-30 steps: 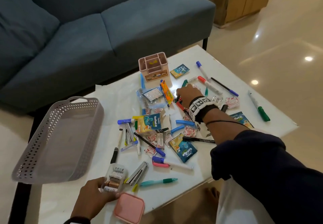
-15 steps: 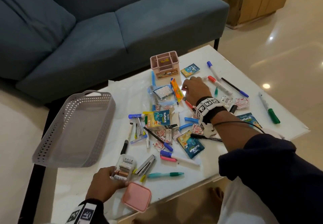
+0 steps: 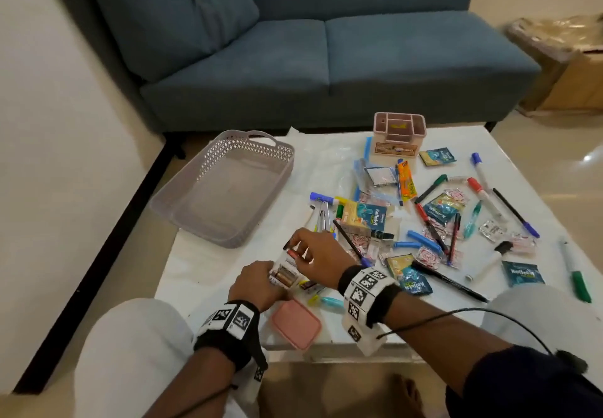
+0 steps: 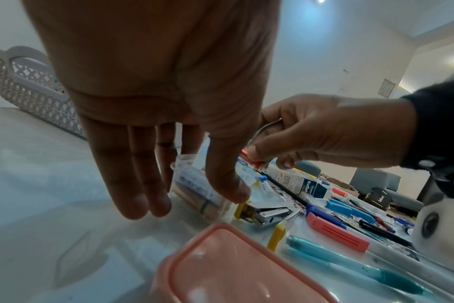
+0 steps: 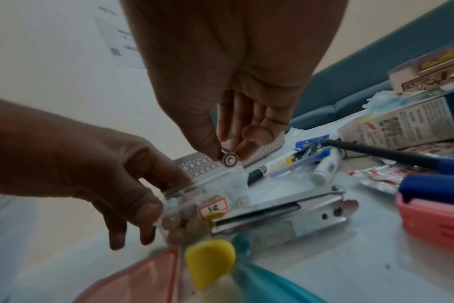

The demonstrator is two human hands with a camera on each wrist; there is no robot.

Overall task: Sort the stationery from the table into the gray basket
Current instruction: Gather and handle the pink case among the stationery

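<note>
- While the left hand (image 3: pixel 257 282) steadies a clear box of batteries (image 3: pixel 284 274) at the near edge of the tabletop (image 3: pixel 208 261), its fingers (image 4: pixel 132 174) reach down along the box's side and the thumb comes down on the other side, so the grip lightly brackets the box.
- Just above that box, the right hand (image 3: pixel 318 256) pinches a small red-ended battery (image 5: pixel 230 161) between thumb and fingertips, the other fingers loosely curled.
- Beside the box lies a metal stapler (image 5: pixel 280 215), touching it in the right wrist view.
- Nearest the person, a pink lid (image 3: pixel 296 323) sits at the tabletop's front edge, with a teal pen (image 4: pixel 350 264) just to its right.
- On the left of the tabletop stands the gray basket (image 3: pixel 225 189), apart from both hands; nothing shows inside it.
- Spread over the middle and right lie the markers, pens, blue clips and small packets, among them a red marker (image 3: pixel 479 192) and a green marker (image 3: pixel 577 279).
- At the far side stands a pink desk organizer (image 3: pixel 399 138), in front of a blue sofa (image 3: pixel 326 58).
</note>
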